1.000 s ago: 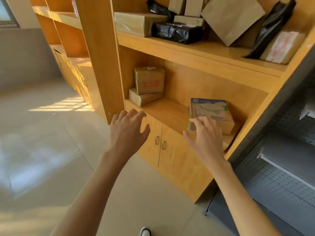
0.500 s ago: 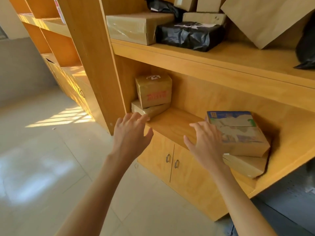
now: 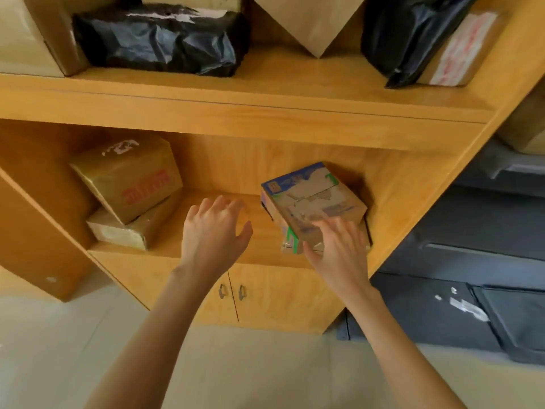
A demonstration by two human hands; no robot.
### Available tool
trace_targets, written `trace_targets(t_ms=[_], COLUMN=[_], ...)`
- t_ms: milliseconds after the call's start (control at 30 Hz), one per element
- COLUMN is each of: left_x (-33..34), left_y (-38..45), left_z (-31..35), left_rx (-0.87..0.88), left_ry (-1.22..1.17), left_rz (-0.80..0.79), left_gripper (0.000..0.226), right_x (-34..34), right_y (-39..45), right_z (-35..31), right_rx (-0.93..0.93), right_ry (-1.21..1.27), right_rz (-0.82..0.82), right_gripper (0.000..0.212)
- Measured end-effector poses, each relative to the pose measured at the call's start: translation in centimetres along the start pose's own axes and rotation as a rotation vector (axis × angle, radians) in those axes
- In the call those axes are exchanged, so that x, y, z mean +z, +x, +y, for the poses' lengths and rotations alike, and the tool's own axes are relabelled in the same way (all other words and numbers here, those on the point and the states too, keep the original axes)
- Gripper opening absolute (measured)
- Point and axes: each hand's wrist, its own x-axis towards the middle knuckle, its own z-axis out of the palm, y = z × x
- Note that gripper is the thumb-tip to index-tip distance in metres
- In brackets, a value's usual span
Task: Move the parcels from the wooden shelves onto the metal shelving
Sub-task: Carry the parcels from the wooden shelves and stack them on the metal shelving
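Note:
A cardboard box with blue and green print (image 3: 312, 199) lies on the lower wooden shelf (image 3: 206, 246), stacked on a flatter parcel that is mostly hidden. My right hand (image 3: 339, 249) rests with spread fingers on the near corner of that printed box. My left hand (image 3: 215, 231) hovers open over the bare shelf board just left of the box, touching nothing. Further left, a brown box with red lettering (image 3: 129, 178) leans on a flat taped parcel (image 3: 124, 231).
The upper wooden shelf (image 3: 236, 93) carries a black plastic-wrapped parcel (image 3: 159, 39), a black bag (image 3: 413, 33), brown boxes and a paper envelope. Cabinet doors with metal handles (image 3: 231, 292) sit below. Dark metal shelving (image 3: 472, 261) stands at the right, with a box (image 3: 528, 128) on it.
The view has closed in on the lower shelf. My right hand came down onto the printed box's near corner, and my left hand advanced over the shelf board beside it.

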Motion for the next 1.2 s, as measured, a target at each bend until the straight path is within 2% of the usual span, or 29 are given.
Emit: trace_targets(t_ms=[200, 400, 633, 800, 933, 1133, 1200], left_x=[3.3, 6.9, 13.3, 17.4, 20.1, 23.6, 24.3], left_y=[3.5, 5.4, 9.3, 11.6, 12.5, 13.6, 13.7], left_z=[-0.5, -0.5, -0.4, -0.5, -0.4, 0.0, 0.5], left_rx=[0.198, 0.226, -0.032, -0.124, -0.204, -0.480, -0.584], left_ry=[-0.051, -0.162, -0.625, -0.732, -0.802, -1.083, -1.163], left_rz=[-0.024, -0.099, -0.339, -0.412, -0.447, -0.549, -0.600], left_gripper=[0.030, 0.038, 0.065, 0.077, 0.073, 0.099, 0.100], right_x=[1.0, 2.6, 6.2, 9.3, 11.8, 15.0, 16.1], right_y=[-0.6, -0.3, 1.2, 2.5, 3.5, 5.6, 6.3], right_z=[0.7, 1.5, 3.6, 4.9, 5.5, 6.1, 6.2], right_rx=[0.195, 0.324, 0.539, 0.626, 0.703, 0.931, 1.044], right_ry=[-0.103, -0.051, 0.214, 0.394, 0.540, 0.892, 0.991], right_rz=[-0.024, -0.073, -0.112, -0.092, -0.103, -0.072, -0.054], right_gripper=[0.040, 0.044, 0.056, 0.066, 0.079, 0.098, 0.103])
